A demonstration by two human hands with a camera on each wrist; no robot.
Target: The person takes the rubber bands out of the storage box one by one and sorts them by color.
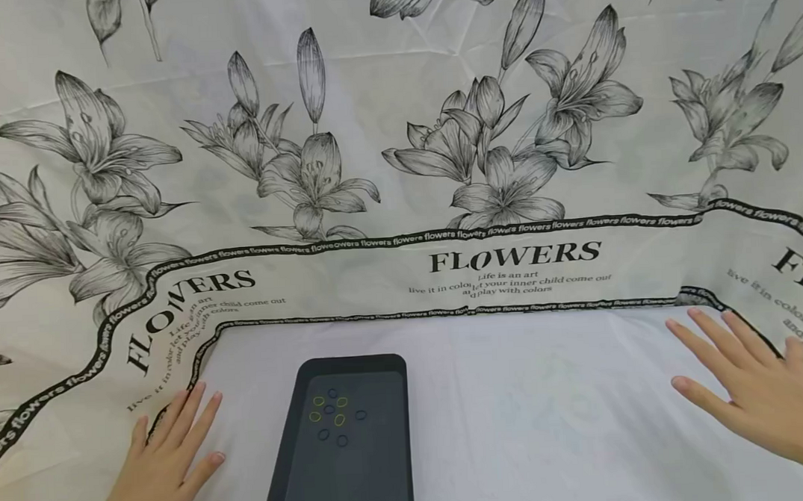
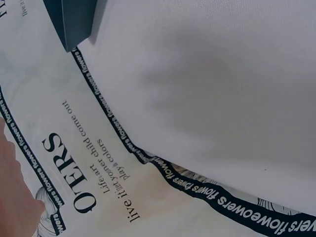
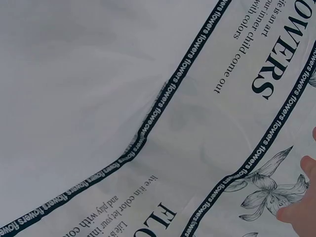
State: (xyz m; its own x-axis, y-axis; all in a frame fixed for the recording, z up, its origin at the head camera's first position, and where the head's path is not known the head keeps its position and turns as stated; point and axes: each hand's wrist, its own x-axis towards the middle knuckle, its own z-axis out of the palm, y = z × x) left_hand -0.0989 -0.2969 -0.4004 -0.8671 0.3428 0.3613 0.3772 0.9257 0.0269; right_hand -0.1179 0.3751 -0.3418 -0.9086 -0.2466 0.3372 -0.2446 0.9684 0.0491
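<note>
My left hand [image 1: 162, 459] is on the left in the head view, fingers straight and spread, holding nothing. It lies over the white surface near the cloth's printed border; part of it [image 2: 17, 192] shows at the left wrist view's edge. On the right, my right hand [image 1: 761, 395] has its fingers spread too and grips nothing; its fingertips [image 3: 307, 165] appear at the right wrist view's edge. Between the hands stands a long dark tray [image 1: 378, 479], nearer the left hand. Inside, toward its far end, lie several small yellow rings [image 1: 336, 420] and several dark rings [image 1: 356, 415].
A white cloth with grey lilies [image 1: 500, 190] rises behind and around the sides. Its black-edged band reads FLOWERS [image 1: 516, 257]. The white work surface [image 1: 550, 423] spreads right of the tray. A dark tray corner [image 2: 74, 22] shows at the top of the left wrist view.
</note>
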